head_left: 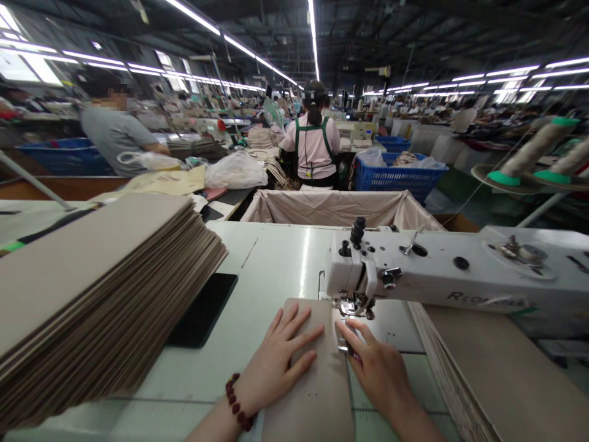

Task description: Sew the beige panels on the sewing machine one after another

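A beige fabric panel [317,393] lies flat on the pale green table, its far end by the presser foot [352,305] of a white sewing machine [414,270]. My left hand [280,359] rests palm down on the panel, fingers spread, with a dark red bead bracelet [235,402] round the wrist. Along the panel's right edge, just in front of the presser foot, my right hand [380,365] has its fingers bent around a small shiny metal piece [342,342]. Those fingers partly hide it, so its exact kind is unclear.
A tall stack of beige panels [101,264] stands at left, beside a black phone [205,310]. More panels [501,362] lie under the machine arm at right. Behind the table are a cloth-lined bin [322,207], a blue crate [400,178], thread cones [534,150] and two seated co-workers.
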`<act>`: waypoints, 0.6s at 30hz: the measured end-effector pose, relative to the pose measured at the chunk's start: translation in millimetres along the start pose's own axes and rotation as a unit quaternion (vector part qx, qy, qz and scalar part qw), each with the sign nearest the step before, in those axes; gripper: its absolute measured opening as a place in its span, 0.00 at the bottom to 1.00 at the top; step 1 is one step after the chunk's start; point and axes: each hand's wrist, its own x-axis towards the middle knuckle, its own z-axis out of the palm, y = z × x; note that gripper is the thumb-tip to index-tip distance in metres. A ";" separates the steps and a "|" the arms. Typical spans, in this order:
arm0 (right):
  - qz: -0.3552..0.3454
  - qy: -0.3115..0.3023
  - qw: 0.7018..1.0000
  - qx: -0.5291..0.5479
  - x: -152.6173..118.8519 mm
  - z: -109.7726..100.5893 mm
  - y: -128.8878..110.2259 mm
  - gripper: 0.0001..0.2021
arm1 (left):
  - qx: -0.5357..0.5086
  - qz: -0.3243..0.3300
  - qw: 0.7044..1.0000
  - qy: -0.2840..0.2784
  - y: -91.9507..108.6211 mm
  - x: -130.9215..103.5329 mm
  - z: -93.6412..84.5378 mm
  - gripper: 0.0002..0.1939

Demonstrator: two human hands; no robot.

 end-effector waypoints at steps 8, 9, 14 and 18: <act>-0.013 0.002 1.000 0.010 -1.4 -8.7 -1.8 0.32 | -0.018 0.001 1.000 0.010 0.8 -1.3 -2.0 0.24; -0.013 0.001 1.000 0.011 -1.5 -7.8 -1.5 0.32 | -0.020 0.001 1.000 0.013 1.1 -1.5 -2.3 0.24; -0.011 0.001 1.000 0.019 -1.7 -2.7 0.7 0.31 | -0.022 0.001 1.000 0.009 2.4 -2.2 -3.9 0.23; -0.013 -0.001 1.000 0.025 -2.5 -1.8 1.7 0.31 | -0.023 0.002 1.000 0.005 1.9 -1.6 -2.9 0.23</act>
